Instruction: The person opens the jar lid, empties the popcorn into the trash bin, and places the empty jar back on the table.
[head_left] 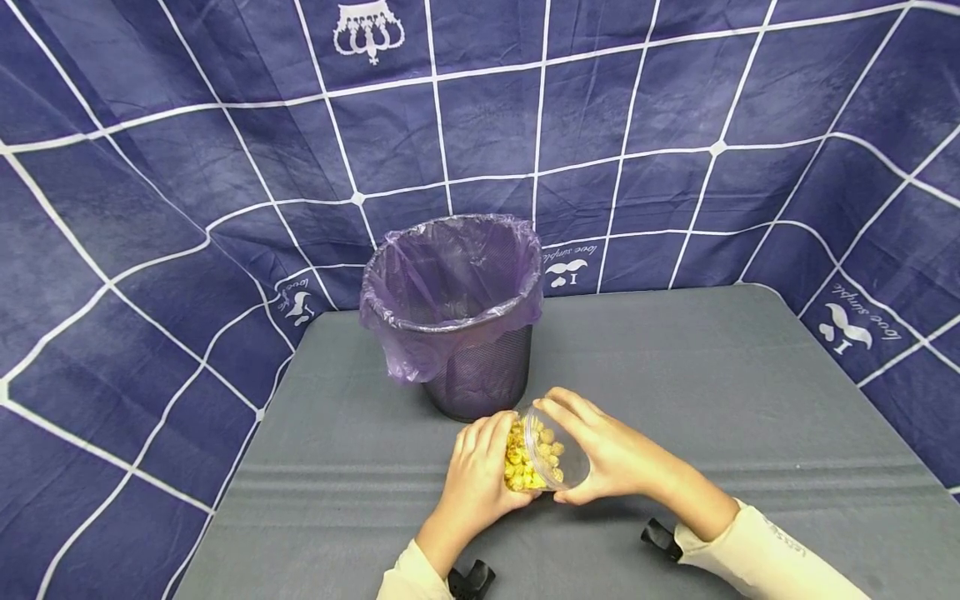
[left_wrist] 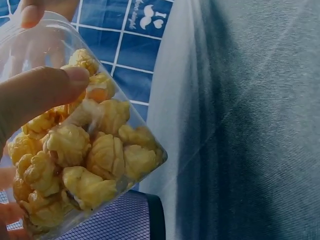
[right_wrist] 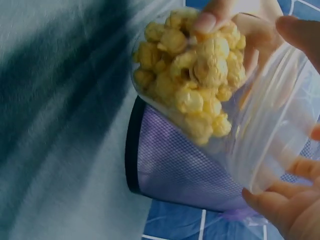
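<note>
A clear plastic jar of popcorn [head_left: 517, 471] lies tilted on its side between both hands, low over the grey cloth. My left hand [head_left: 478, 471] grips its body, thumb [left_wrist: 50, 92] pressed along the near wall and fingers round the far side. Caramel-coloured popcorn [right_wrist: 192, 75] fills the base half; the mouth end holds none. My right hand [head_left: 607, 446] spans the round clear lid [head_left: 567, 462] at the mouth end, with thumb and fingertips at opposite edges of its rim. Through the clear plastic, the right fingers show in the right wrist view.
Behind the jar stands a dark mesh waste bin [head_left: 483, 375], lined with a purple plastic bag [head_left: 420, 346] folded over its rim. Grey cloth [head_left: 675, 375] covers the table. A blue curtain with white grid lines [head_left: 495, 125] hangs round the back and sides.
</note>
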